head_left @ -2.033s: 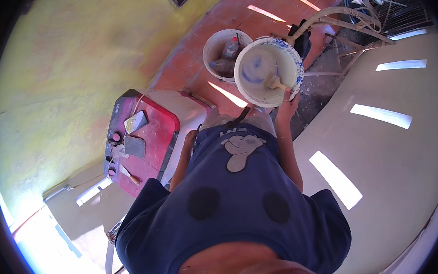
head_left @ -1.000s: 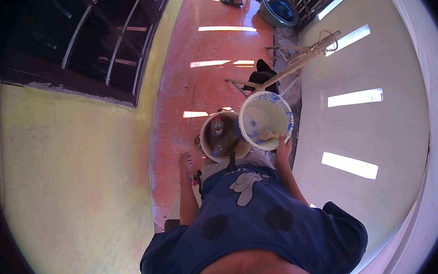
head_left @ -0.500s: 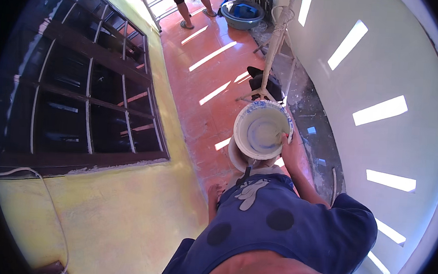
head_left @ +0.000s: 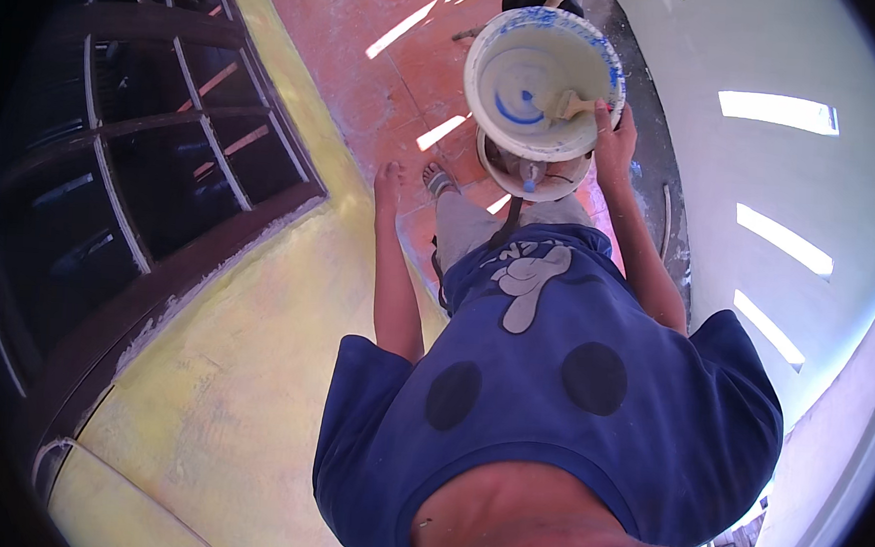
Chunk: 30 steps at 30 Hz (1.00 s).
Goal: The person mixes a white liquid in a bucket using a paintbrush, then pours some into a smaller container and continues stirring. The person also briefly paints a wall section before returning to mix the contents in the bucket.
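Note:
A white bucket (head_left: 483, 101) with blue paint smears round its rim stands in front of my body. My right hand (head_left: 618, 142) is closed at the bucket's right rim, holding a paintbrush (head_left: 571, 105). The brush's pale bristles reach inside the bucket, above a bottom with a whitish coat and a blue patch. My left hand (head_left: 389, 180) hangs at my left side, near the yellow wall, its fingers loosely bent and nothing visible in it. Beneath the bucket is a second pale container (head_left: 561, 190); a grey piece with a light-blue tip (head_left: 531, 177) shows in it.
On the left, the yellow wall (head_left: 252, 362) carries a dark-framed window (head_left: 156, 126). A pale wall (head_left: 712, 50) with bright light patches curves along the right. Reddish tiles (head_left: 368, 99) cover the floor. A cable (head_left: 134, 486) runs down at lower left.
The view has tilted down, so the bucket and floor sit higher in it. My left hand now shows farther out from my body. The paintbrush inside the bucket is plainer to see.

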{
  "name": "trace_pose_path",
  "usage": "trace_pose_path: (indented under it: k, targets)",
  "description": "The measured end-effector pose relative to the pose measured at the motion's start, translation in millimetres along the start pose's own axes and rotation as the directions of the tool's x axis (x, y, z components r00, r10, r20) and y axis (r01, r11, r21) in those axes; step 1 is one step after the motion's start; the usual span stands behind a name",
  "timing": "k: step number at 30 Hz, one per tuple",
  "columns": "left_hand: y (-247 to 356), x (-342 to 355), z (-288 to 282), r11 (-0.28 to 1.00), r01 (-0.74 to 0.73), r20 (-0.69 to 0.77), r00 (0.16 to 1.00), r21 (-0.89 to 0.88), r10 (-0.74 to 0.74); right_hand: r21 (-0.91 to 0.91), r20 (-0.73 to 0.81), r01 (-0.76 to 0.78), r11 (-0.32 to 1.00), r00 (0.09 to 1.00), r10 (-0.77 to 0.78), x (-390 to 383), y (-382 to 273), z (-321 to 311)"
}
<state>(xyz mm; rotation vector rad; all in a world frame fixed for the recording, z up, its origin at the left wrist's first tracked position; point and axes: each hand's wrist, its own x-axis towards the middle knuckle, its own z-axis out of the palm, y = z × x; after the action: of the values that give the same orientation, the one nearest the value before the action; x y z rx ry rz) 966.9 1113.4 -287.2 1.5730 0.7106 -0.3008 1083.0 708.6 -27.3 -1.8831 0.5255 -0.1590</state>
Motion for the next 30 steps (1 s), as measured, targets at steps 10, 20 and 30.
trace_pose_path:
  k: [10, 20, 30]
  targets:
    - [-35, -36, -194, 0.915, 0.377, 0.074, 0.918, 0.146, -0.390, -0.012, -0.156, -0.103, 0.995, 0.983, 0.100, -50, -40, 111]
    - [19, 25, -256, 0.973, 0.110, 0.104, 0.986, 0.205, -0.134, -0.002, -0.188, -0.032, 0.999, 0.982, 0.031, -60, -93, 194]
    - [11, 106, -275, 0.970, 0.234, 0.026, 0.972, -0.064, -0.233, 0.065, 0.011, -0.112, 0.992, 0.994, 0.111, 0, -117, 326]
